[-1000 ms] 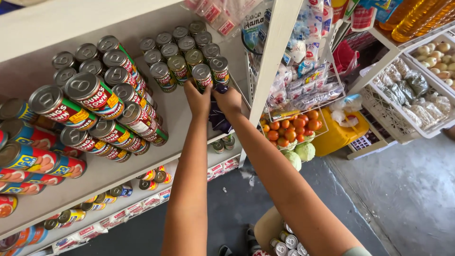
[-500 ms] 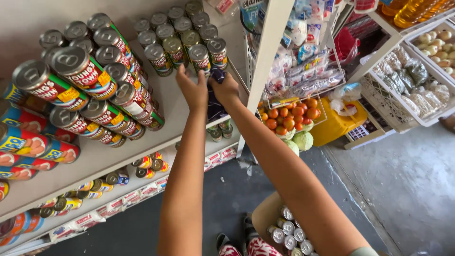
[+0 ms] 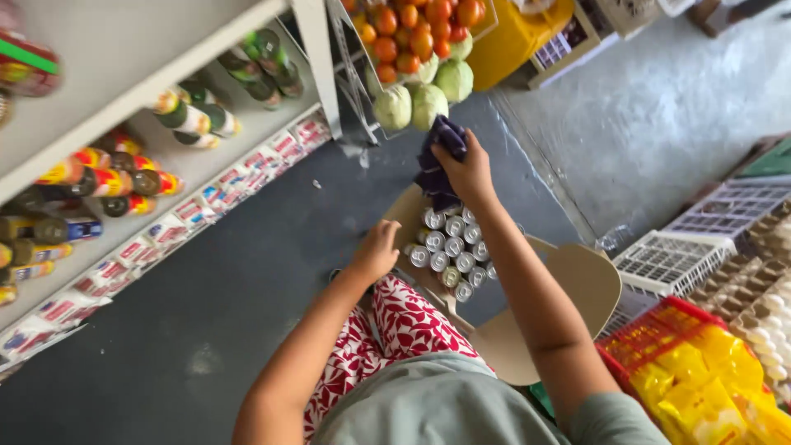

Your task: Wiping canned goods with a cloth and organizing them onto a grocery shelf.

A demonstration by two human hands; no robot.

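While the left hand (image 3: pixel 377 251) reaches loose-fingered at the cardboard box's (image 3: pixel 577 280) near-left edge, the right hand (image 3: pixel 470 169) grips a dark cloth (image 3: pixel 437 161) over its far edge. Plenty of cans (image 3: pixel 451 251) left inside; shelf (image 3: pixel 177 177) partly stocked.

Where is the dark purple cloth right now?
In the head view, the dark purple cloth is clutched in the right hand, above the open cardboard box of cans, just below the green cabbages.
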